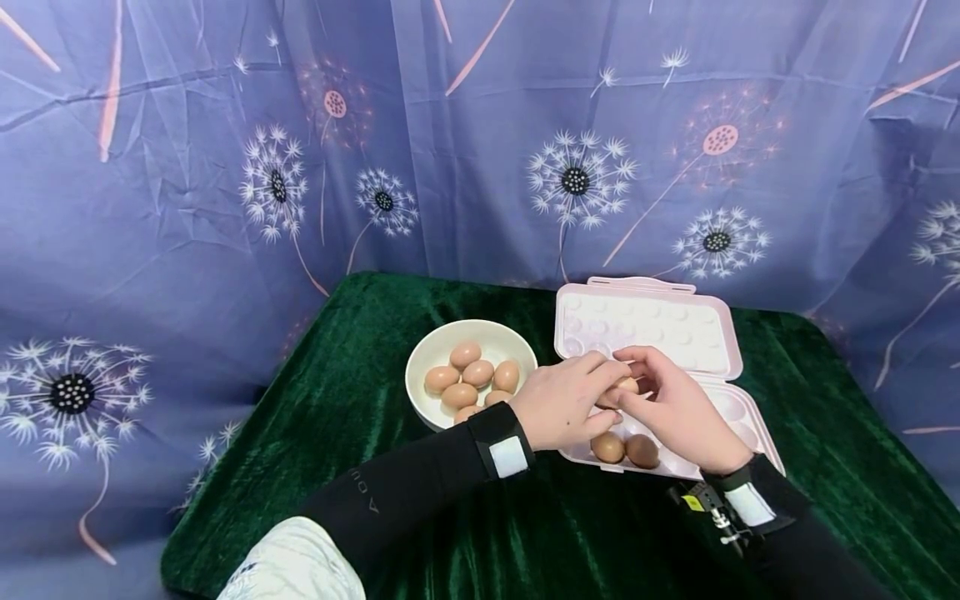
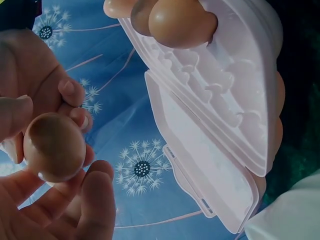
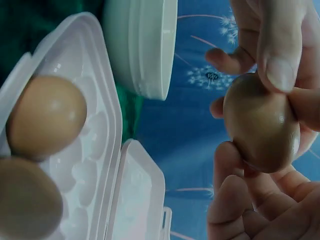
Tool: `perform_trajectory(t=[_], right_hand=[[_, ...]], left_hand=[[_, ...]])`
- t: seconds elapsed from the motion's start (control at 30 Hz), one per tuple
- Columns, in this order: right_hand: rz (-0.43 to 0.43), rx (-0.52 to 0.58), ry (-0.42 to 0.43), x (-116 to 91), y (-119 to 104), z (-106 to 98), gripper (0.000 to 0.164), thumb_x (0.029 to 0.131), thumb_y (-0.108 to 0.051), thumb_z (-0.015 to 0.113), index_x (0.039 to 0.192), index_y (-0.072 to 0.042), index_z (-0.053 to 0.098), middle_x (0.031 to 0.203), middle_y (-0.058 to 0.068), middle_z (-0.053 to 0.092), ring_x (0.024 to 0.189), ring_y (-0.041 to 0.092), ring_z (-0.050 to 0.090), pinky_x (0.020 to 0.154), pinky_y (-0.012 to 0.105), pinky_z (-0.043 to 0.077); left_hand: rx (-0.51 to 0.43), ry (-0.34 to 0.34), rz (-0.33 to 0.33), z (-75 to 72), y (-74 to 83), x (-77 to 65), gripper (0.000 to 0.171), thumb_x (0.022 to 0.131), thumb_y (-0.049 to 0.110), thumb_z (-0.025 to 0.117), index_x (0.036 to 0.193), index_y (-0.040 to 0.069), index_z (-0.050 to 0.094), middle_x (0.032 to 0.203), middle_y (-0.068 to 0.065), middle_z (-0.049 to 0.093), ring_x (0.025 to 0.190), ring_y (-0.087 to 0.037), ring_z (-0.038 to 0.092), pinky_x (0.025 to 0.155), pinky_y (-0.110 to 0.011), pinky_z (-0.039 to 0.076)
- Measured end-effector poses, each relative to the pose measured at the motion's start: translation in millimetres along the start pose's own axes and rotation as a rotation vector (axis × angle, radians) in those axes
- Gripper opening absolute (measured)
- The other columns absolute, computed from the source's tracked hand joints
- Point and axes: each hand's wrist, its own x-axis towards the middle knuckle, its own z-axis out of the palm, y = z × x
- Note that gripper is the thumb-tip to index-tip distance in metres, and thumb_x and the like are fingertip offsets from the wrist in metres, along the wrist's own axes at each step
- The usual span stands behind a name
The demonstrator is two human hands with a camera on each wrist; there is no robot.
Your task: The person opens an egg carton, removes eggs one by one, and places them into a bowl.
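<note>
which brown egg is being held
The oval brown egg held between the left hand and right hand, clear of the open pale pink plastic carton; the other visible eggs rest in that carton or the round cream bowl.

Pale lettering (image 1: pixel 364 490) on the black left sleeve (image 1: pixel 420 467) shows an "A", the rest unclear.

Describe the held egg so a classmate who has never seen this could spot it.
On the green cloth, find the open carton right of the bowl. Over it, the left hand and right hand hold the egg. The other eggs sit in bowl or carton; only this one is raised.
</note>
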Motion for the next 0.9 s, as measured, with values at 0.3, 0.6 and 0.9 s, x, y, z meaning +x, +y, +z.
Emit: perform_trajectory(t=[0.3,0.6,0.9], right_hand=[[-0.027,0.011,0.008,3.4,-1.9,11.2,0.040,0.099,-0.020,0.064,0.136,-0.012,0.053,0.111,0.004,0.064,0.087,0.021,0.063,0.075,0.030,0.053],[-0.039,-0.015,-0.013,5.7,-4.4,17.6,0.038,0.100,-0.022,0.063,0.136,-0.014,0.054,0.114,0.001,0.064,0.089,0.018,0.064,0.078,0.032,0.052],[-0.026,-0.077,-0.005,4.6,2.1,17.7,0.035,0.103,-0.024,0.060,0.135,-0.012,0.054,0.112,0.004,0.068,0.097,0.018,0.066,0.082,0.035,0.052]], left_hand=[[0.010,0.033,0.035,-2.2,-3.4,-3.6,0.043,0.090,0.028,0.071,0.131,0.020,0.059,0.102,0.005,0.053,0.076,-0.004,0.050,0.060,-0.017,0.042],[0.002,-0.028,0.041,-11.2,-9.1,-7.8,0.031,0.093,0.027,0.069,0.123,0.019,0.063,0.106,0.005,0.056,0.080,-0.006,0.052,0.065,-0.018,0.044],[0.060,-0.114,-0.060,-28.2,-37.6,-18.9,0.035,0.093,0.030,0.067,0.126,0.020,0.063,0.101,0.004,0.055,0.077,-0.009,0.054,0.060,-0.027,0.047]])
